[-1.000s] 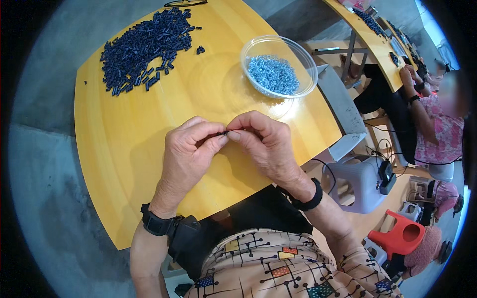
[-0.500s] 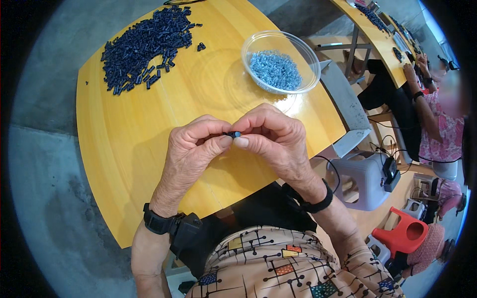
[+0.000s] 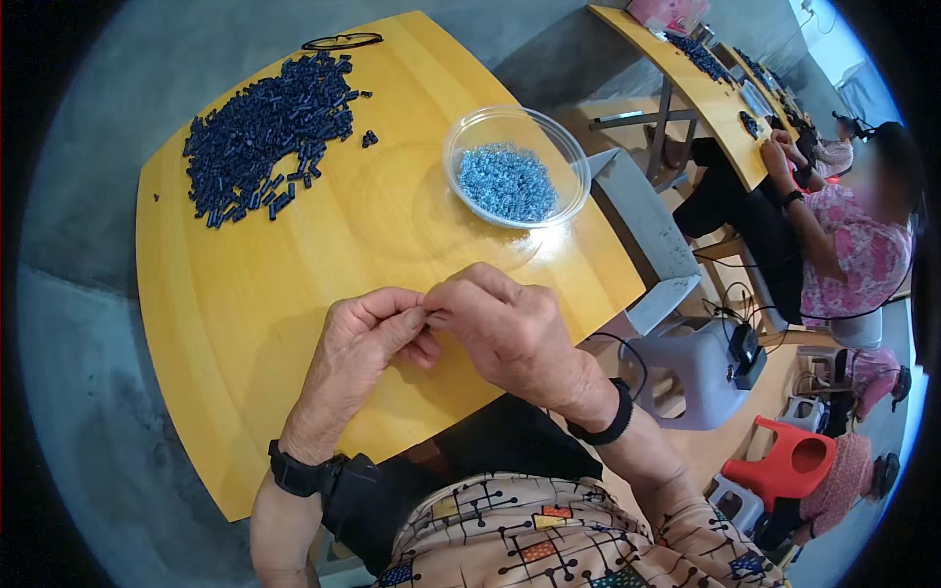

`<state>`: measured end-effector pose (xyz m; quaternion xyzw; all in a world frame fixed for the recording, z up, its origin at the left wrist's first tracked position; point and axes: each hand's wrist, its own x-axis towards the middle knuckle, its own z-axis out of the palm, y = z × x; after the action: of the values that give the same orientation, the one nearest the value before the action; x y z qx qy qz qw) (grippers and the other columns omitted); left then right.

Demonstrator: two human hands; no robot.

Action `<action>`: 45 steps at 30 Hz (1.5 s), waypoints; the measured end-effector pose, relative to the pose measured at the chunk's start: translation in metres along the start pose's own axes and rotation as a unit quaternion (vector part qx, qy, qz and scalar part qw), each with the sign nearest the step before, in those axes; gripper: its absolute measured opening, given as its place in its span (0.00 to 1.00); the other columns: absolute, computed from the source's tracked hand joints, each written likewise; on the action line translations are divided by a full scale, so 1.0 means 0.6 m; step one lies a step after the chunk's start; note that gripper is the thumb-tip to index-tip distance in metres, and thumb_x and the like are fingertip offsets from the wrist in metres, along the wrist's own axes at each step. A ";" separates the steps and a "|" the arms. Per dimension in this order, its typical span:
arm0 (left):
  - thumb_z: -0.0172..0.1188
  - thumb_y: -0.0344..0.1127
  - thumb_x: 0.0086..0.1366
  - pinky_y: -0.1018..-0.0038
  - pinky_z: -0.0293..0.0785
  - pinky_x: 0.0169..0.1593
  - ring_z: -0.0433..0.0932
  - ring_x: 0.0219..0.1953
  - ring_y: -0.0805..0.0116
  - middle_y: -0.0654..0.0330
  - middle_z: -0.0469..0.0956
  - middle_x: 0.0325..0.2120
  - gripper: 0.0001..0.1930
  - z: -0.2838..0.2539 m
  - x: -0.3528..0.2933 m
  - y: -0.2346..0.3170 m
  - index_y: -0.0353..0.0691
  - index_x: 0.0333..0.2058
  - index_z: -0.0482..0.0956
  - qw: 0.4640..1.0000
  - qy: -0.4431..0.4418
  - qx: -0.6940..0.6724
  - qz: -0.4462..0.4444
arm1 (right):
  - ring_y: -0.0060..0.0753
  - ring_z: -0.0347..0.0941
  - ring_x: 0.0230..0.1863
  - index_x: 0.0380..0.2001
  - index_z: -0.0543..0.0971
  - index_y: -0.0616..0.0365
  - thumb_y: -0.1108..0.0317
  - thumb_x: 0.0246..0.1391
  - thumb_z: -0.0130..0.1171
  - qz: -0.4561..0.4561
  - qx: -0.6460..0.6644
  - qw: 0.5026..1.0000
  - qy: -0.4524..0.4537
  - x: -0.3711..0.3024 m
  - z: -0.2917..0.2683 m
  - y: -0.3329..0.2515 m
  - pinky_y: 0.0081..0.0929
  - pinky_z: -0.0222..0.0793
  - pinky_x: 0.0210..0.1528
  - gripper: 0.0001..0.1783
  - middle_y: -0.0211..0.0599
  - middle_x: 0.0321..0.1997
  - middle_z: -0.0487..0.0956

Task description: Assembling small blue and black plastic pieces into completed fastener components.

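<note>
My left hand and my right hand meet above the near part of the yellow table, fingertips touching. Thumb and forefinger of the left hand are pinched on a small dark cylindrical piece, now almost wholly hidden by the fingers. The right hand is closed over the same spot, knuckles up; what its fingertips hold cannot be made out. Farther left lies a heap of small dark cylindrical pieces. Beyond my right hand stands a clear plastic bowl with many tiny shiny silver-blue parts in it.
A black loop lies at the table's far edge. Two loose dark pieces sit beside the heap. To the right are a grey metal tray, a pale plastic stool with cables, and a red stool. Another person works at a second table.
My right hand has turned over the left fingertips, knuckles now up, covering the dark piece that showed between them. The whole view has shifted, with the table's far edge now more visible.
</note>
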<state>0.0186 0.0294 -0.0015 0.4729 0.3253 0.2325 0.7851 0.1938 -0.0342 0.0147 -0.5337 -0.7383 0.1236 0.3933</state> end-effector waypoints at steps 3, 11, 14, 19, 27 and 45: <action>0.55 0.34 0.65 0.81 0.76 0.35 0.78 0.28 0.75 0.59 0.79 0.28 0.12 0.005 -0.002 0.002 0.30 0.40 0.77 1.000 -0.001 -0.020 -0.004 | 0.41 0.75 0.25 0.32 0.74 0.57 0.75 0.42 0.59 -0.032 0.011 0.999 0.021 0.003 -0.005 0.003 0.30 0.72 0.24 0.10 0.37 0.27 0.72; 0.60 0.33 0.61 0.83 0.73 0.29 0.76 0.24 0.77 0.60 0.79 0.26 0.09 -0.015 -0.004 0.004 0.33 0.37 0.79 0.998 -0.040 -0.028 -0.030 | 0.34 0.75 0.24 0.33 0.78 0.59 0.73 0.40 0.67 -0.029 0.053 0.997 -0.040 0.018 -0.017 0.001 0.24 0.70 0.25 0.14 0.36 0.23 0.75; 0.62 0.30 0.58 0.83 0.72 0.27 0.75 0.23 0.76 0.59 0.79 0.26 0.08 -0.015 -0.004 0.007 0.33 0.35 0.79 0.998 -0.036 -0.043 -0.036 | 0.34 0.74 0.23 0.32 0.78 0.59 0.73 0.40 0.68 -0.055 0.062 0.995 -0.051 0.030 -0.037 -0.001 0.24 0.69 0.25 0.13 0.36 0.24 0.76; 0.63 0.28 0.56 0.83 0.73 0.26 0.76 0.22 0.76 0.58 0.79 0.26 0.08 -0.009 -0.003 0.013 0.33 0.35 0.79 0.998 0.002 -0.055 -0.028 | 0.45 0.76 0.27 0.26 0.78 0.61 0.73 0.43 0.63 -0.004 -0.063 0.996 0.068 0.075 -0.107 0.050 0.30 0.71 0.29 0.05 0.44 0.25 0.77; 0.61 0.25 0.54 0.82 0.73 0.25 0.75 0.21 0.75 0.57 0.79 0.26 0.07 -0.019 0.001 0.012 0.35 0.33 0.78 0.993 0.012 -0.117 -0.020 | 0.43 0.77 0.33 0.33 0.81 0.59 0.71 0.40 0.64 0.064 -0.235 0.966 -0.088 0.131 -0.101 0.138 0.35 0.72 0.37 0.12 0.44 0.31 0.79; 0.60 0.27 0.59 0.82 0.75 0.30 0.77 0.26 0.77 0.59 0.79 0.28 0.10 -0.029 0.005 0.004 0.33 0.40 0.78 0.991 -0.014 -0.131 0.016 | 0.43 0.78 0.27 0.26 0.82 0.56 0.68 0.43 0.62 0.126 -0.159 0.977 -0.060 0.138 -0.095 0.143 0.34 0.73 0.31 0.05 0.44 0.24 0.79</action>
<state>0.0079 0.0426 -0.0064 0.3746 0.2738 0.2791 0.8407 0.2837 0.0597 0.0375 -0.6694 -0.6979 0.0853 0.2398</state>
